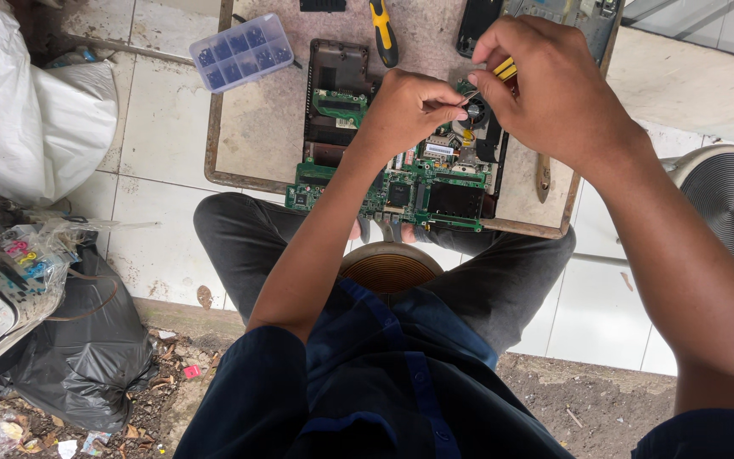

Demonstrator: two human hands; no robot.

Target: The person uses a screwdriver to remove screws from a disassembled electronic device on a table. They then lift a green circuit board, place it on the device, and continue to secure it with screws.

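A green laptop motherboard (401,187) lies in a dark laptop base (341,68) on a small worn board-table (256,127). My right hand (545,85) grips a yellow-handled screwdriver (503,68), its tip pointing down near the black cooling fan (475,110). My left hand (409,106) pinches at the screwdriver's tip beside the fan; what its fingertips hold is too small to tell.
A clear compartment box (241,51) with dark small parts sits at the table's far left. Another yellow-and-black screwdriver (383,32) lies at the far edge. White bags (36,110), a black bag (87,348) and a round fan (728,200) stand on the floor around my knees.
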